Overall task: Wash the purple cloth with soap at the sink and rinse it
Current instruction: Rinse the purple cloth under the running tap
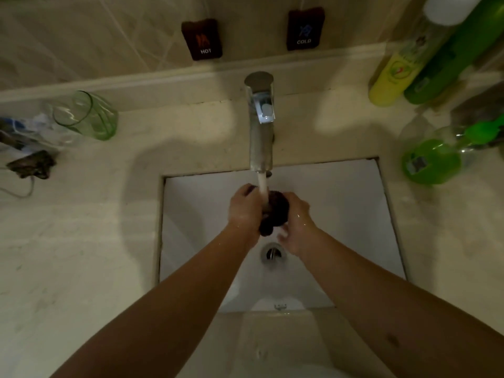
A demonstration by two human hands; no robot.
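Far left of the bench [81, 241]: clutter, blurred, a dark crumpled item [31, 164] with a thin cable beside it. Next to it a green glass tumbler [87, 115], looks upright, up against the back ledge.

On the wall tiles: HOT tag [202, 39] left, COLD tag [305, 28] right, faucet [260, 124] centred below them. Water stream [263, 190] is running from the spout into the white sink [354, 214].

Left hand [244, 208] is closed on the left side of the purple cloth [275, 210]. Cloth is bunched into a dark wad, held between both hands directly under the stream, above the drain [272, 253]; a tail hangs down from the wad. Right hand [297, 222] is closed on the cloth's right side. Both wrists look wet.

Right of the sink: a green bottle [433, 159] lying on the bench. Behind it at the wall, a yellow bottle [395, 75] and a taller green bottle [447, 58] side by side, touching.
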